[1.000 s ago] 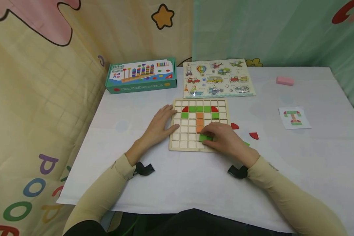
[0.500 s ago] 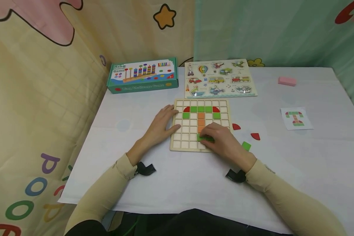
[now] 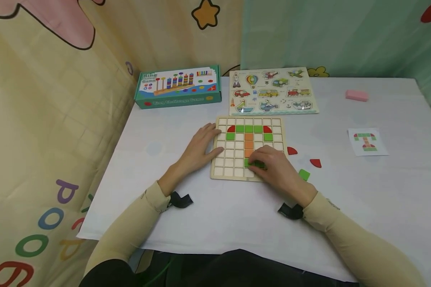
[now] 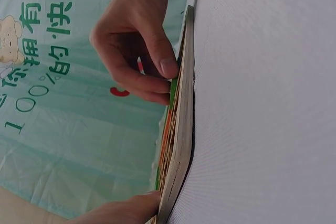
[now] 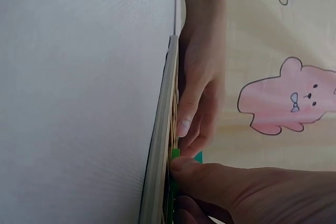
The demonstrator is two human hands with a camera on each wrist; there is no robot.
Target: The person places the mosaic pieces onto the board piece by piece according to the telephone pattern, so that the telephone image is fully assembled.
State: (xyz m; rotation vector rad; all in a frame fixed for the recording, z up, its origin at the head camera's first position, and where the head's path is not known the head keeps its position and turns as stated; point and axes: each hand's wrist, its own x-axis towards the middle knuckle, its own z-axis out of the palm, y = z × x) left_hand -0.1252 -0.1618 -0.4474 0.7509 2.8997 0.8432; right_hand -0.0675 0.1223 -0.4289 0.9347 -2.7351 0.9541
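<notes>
A wooden grid board (image 3: 233,178) lies on the table with red, green and orange tiles set in its cells. My left hand (image 3: 198,148) rests on the board's left edge, fingers relaxed. Over the lower part of the board, my right hand (image 3: 274,167) pinches a green square tile (image 3: 246,162) just below the orange tiles (image 3: 249,145). More green shows between its thumb and fingers. The left wrist view shows the green tile (image 4: 174,88) at the fingertips against the board. Right of the board lie two red quarter-round tiles (image 3: 315,163) and a loose green tile (image 3: 304,174).
Behind the board stand a green game box (image 3: 179,87) and a vehicle picture puzzle (image 3: 273,91). A pattern card (image 3: 368,142) lies at the right, with a pink block (image 3: 357,95) farther back. Patterned curtains surround the table.
My right hand has shifted slightly left, bringing the green tile under the orange column. More of the loose green tile shows beside the hand. My left hand stays at the board's edge.
</notes>
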